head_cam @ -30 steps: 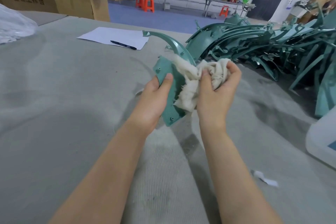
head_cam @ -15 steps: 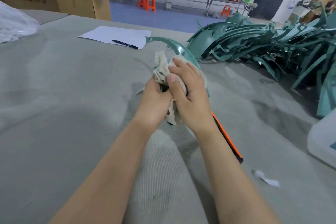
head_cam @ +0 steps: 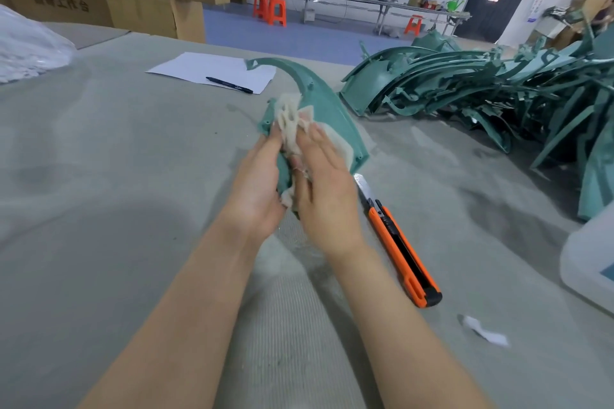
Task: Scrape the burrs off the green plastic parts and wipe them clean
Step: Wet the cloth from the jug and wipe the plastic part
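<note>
nearby, orange knife (head_cam: 400, 242) beside right hand (head_cam: 324, 189)

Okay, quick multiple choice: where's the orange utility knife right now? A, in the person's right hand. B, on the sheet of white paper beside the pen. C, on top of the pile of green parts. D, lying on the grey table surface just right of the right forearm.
D: the orange utility knife lies flat on the grey table surface, blade out, just right of the right hand, and no hand touches it.

Both forearms (head_cam: 186, 319) bare, apparently sleeveless; no gloves on either hand.
</note>
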`<action>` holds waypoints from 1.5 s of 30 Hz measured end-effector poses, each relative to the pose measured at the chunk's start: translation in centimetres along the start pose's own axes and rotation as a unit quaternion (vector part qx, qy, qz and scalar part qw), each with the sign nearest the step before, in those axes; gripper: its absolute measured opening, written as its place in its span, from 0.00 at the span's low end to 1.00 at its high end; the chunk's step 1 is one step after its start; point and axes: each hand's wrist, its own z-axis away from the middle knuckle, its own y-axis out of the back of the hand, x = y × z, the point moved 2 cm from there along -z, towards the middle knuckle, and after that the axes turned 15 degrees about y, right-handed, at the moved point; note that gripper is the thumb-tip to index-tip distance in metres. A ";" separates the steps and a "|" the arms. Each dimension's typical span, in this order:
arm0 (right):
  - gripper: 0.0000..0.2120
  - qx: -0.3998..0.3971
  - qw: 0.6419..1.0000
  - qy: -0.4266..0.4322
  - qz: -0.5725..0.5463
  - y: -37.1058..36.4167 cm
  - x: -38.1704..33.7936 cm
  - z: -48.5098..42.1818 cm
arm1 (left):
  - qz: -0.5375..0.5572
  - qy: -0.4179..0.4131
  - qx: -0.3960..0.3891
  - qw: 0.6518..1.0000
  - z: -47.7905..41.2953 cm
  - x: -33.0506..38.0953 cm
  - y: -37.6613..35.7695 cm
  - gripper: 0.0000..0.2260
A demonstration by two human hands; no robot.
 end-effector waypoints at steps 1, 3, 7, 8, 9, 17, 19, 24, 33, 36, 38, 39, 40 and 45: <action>0.20 0.017 1.000 -0.025 0.004 0.4 0.7 -0.1 | -0.001 0.003 -0.006 1.000 0.1 -0.2 -0.3 0.17; 0.21 0.051 0.995 -0.083 0.008 1.5 2.1 -0.3 | -0.019 0.010 -0.023 1.000 0.1 -0.7 -0.7 0.16; 0.20 0.073 0.995 -0.064 0.005 1.0 0.7 0.2 | -0.021 -0.017 -0.017 1.000 -0.2 -0.6 -0.7 0.16; 0.19 0.063 0.998 -0.028 -0.003 0.4 -0.3 0.4 | -0.003 -0.025 -0.007 1.000 -0.4 -0.3 -0.4 0.17; 0.19 0.051 0.999 0.007 -0.005 -0.4 -1.1 0.6 | 0.019 -0.028 0.003 0.999 -0.4 0.1 -0.1 0.17; 0.19 0.108 0.992 -0.021 0.057 0.9 1.2 0.3 | -0.013 -0.002 -0.019 1.000 0.0 0.3 0.0 0.20; 0.19 0.126 0.989 -0.072 0.037 1.9 2.3 0.4 | -0.050 -0.027 -0.009 0.998 0.1 0.1 0.1 0.16; 0.16 0.317 0.927 -0.199 -0.032 5.6 4.2 0.2 | -0.060 -0.062 0.012 0.996 0.2 0.7 0.4 0.12; 0.18 0.105 0.979 -0.169 -0.055 4.0 4.0 -0.1 | -0.142 -0.032 -0.065 0.987 0.3 0.8 1.4 0.15; 0.09 0.170 0.958 -0.229 -0.010 4.8 5.1 0.1 | -0.205 -0.013 -0.081 0.975 0.5 0.1 0.8 0.15; 0.11 0.161 0.950 -0.267 0.002 5.0 5.6 0.4 | -0.258 0.001 -0.080 0.963 0.5 -0.5 0.1 0.12; 0.12 0.167 0.944 -0.284 -0.005 5.2 5.9 0.5 | -0.272 0.004 -0.085 0.958 0.6 -0.6 -0.2 0.12; 0.13 0.184 0.936 -0.299 -0.023 5.4 6.4 0.7 | -0.275 -0.002 -0.090 0.957 0.8 -0.5 -0.3 0.12; 0.12 0.314 0.832 -0.426 -0.168 7.1 8.5 1.9 | -0.157 -0.095 0.056 0.981 0.3 1.8 1.8 0.07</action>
